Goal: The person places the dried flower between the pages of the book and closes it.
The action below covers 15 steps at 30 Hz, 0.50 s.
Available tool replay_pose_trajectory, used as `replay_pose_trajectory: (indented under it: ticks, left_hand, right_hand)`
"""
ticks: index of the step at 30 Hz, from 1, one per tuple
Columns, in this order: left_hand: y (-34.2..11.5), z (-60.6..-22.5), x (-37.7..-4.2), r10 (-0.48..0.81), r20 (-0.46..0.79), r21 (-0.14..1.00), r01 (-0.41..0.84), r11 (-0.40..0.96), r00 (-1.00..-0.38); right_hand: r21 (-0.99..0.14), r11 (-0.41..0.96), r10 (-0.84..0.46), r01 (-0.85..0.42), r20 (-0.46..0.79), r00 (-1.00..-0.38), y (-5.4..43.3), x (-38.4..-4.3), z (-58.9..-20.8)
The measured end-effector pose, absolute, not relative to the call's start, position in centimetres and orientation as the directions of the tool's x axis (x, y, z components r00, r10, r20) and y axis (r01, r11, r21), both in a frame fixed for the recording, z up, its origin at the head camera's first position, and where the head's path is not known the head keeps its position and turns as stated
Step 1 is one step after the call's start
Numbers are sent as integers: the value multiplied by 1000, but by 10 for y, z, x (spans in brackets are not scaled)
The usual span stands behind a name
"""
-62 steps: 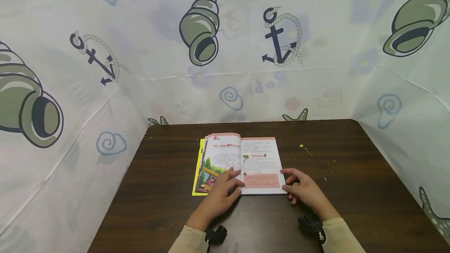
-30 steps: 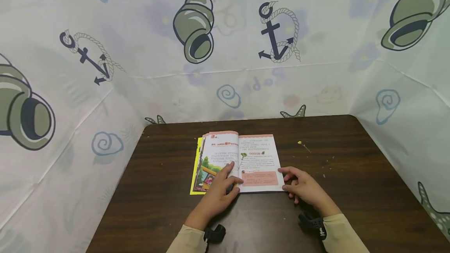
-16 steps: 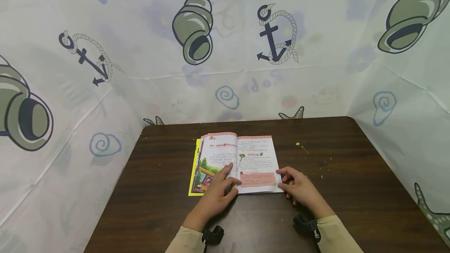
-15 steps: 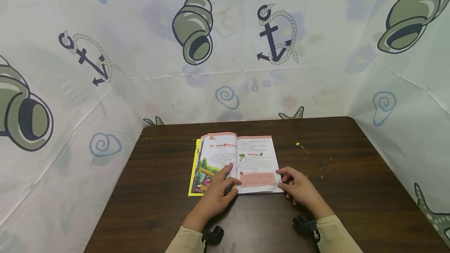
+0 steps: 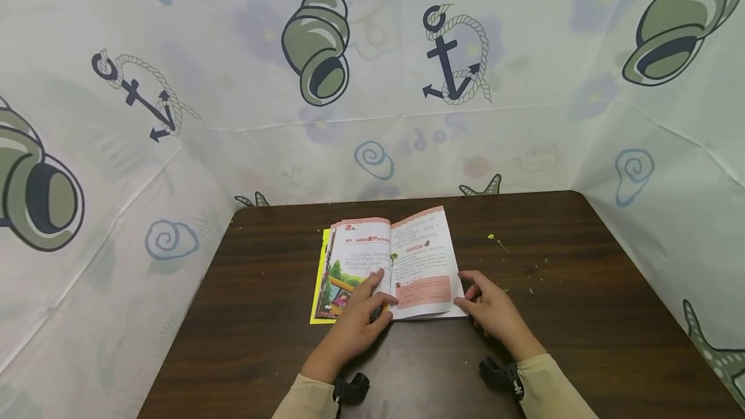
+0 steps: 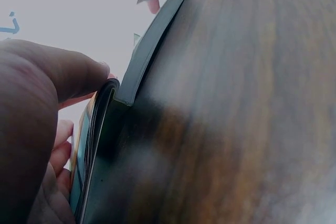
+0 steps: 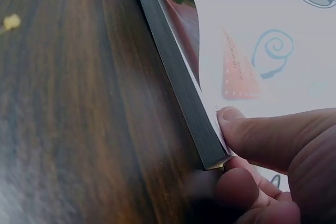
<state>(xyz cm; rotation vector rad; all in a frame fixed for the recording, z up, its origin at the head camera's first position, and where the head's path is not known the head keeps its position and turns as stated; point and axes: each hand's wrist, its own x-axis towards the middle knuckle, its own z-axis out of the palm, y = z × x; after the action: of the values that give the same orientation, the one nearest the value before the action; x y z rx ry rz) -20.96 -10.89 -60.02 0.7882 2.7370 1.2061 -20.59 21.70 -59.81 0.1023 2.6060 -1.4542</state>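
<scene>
A book (image 5: 388, 265) lies open on a brown table (image 5: 262, 315), near the middle. The left hand (image 5: 357, 315) rests on the left page. Its fingers lie fairly straight on the paper, and the thumb presses near the fold at the bottom edge. It does not wrap around anything.

The right hand (image 5: 491, 309) is at the bottom right corner of the book. Its thumb and fingers pinch the edge of the right page (image 5: 423, 264). That page is lifted a little off the book and tilts up. In the right wrist view, the thumb (image 7: 262, 135) sits on top of the page corner and a finger is curled under it.

A tiny yellow flower (image 5: 491, 236) lies on the table to the right of the book, well apart from it. A sheet (image 5: 524, 115) with shells and anchors hangs around the table.
</scene>
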Motion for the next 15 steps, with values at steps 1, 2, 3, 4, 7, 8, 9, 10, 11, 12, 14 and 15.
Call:
replay_pose_trajectory:
  ticks: [1,2,3,4,7,8,9,10,11,12,14,15]
  left_hand:
    - [-109,-600,-210,470,155,702,432,566,-869]
    - [-109,-600,-210,470,152,703,429,567,-870]
    - [-109,-601,-210,470,151,702,429,568,-870]
    - [-109,-601,-210,470,148,703,427,570,-870]
    - [-110,-603,-211,467,147,701,425,572,-872]
    - [-110,-603,-211,466,147,702,424,572,-872]
    - [-110,-604,-211,467,152,700,428,572,-871]
    - [-110,-604,-211,466,155,699,430,571,-871]
    - [-110,-604,-211,466,159,698,433,570,-870]
    - [-110,-604,-211,467,162,696,436,571,-869]
    - [-111,-604,-211,468,163,695,438,570,-868]
    - [-111,-604,-211,469,164,693,439,571,-868]
  right_hand:
    - [-842,522,-19,137,-172,-985,218,-206,-598]
    - [-844,518,-23,138,-175,-984,218,-206,-598]
    - [-847,512,-27,141,-180,-983,219,-207,-598]
    - [-854,500,-29,146,-185,-982,219,-207,-598]
    - [-885,431,-19,178,-206,-978,221,-208,-598]
    - [-895,404,-13,189,-212,-977,221,-208,-598]
    - [-904,377,-5,201,-219,-976,221,-208,-598]
    - [-913,349,2,211,-224,-975,221,-209,-598]
    - [-919,328,8,218,-228,-974,220,-209,-597]
    - [-923,312,17,224,-231,-973,220,-208,-597]
    - [-929,294,34,224,-224,-974,218,-208,-596]
    - [-931,292,45,219,-216,-975,218,-208,-596]
